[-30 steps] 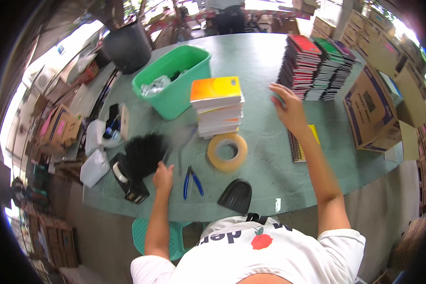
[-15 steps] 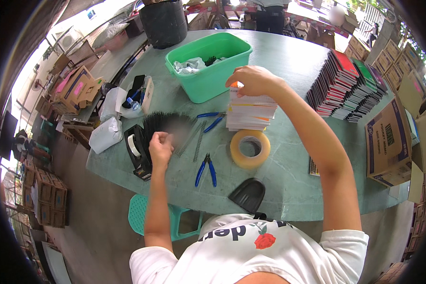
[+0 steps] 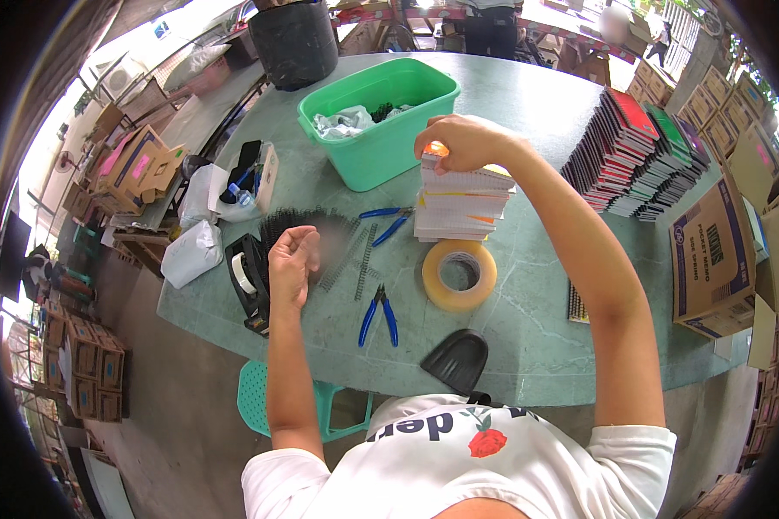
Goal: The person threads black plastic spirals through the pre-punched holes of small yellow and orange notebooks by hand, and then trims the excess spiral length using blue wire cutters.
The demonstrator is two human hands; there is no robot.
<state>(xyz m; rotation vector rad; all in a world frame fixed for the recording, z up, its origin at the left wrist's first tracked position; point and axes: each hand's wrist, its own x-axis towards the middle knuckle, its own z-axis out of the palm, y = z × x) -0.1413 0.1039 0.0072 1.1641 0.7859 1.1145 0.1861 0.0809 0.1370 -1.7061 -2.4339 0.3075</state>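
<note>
Desk [image 3: 532,346] spreads wide beyond the right hand [image 3: 472,145] and under that forearm; its rounded near edge runs before the body. The right hand bends its fingers over the top of the memo stack [image 3: 460,212]; how firmly, one cannot tell. The left hand [image 3: 291,259], half closed, is at the black coils [image 3: 290,223]; whether it holds one is unclear. Green tub [image 3: 368,164] stands left of the right hand; tape dispenser [image 3: 249,290] crowds the left hand's left side; tape roll [image 3: 435,277] lies between the memo stack and the body.

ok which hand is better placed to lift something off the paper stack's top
The right hand, most likely: it is at the top of the paper stack, while the left hand is farther off, by the black spiral coils.
</note>
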